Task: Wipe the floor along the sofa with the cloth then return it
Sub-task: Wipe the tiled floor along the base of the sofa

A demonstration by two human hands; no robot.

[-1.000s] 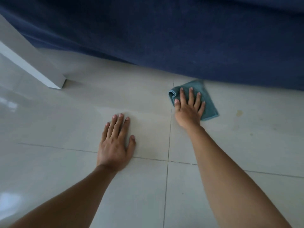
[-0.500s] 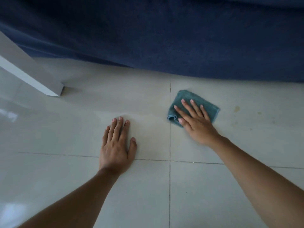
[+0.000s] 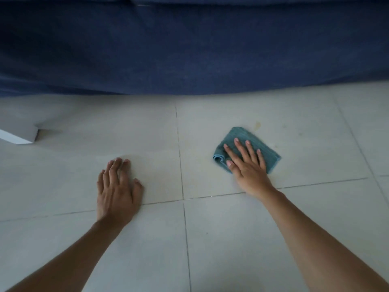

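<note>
Head view: the folded cloth (image 3: 252,144) is pressed flat on the floor (image 3: 231,239) near the sofa (image 3: 189,49) by the right hand (image 3: 248,167), fingers (image 3: 239,147) spread. The left hand (image 3: 117,190) is braced open, empty. The cloth is judged soft, light, likely to bunch; best pinched at its rolled left fold.

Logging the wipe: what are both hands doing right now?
Left hand: open, flat on the floor.
Right hand: open, pressing the cloth.
</note>
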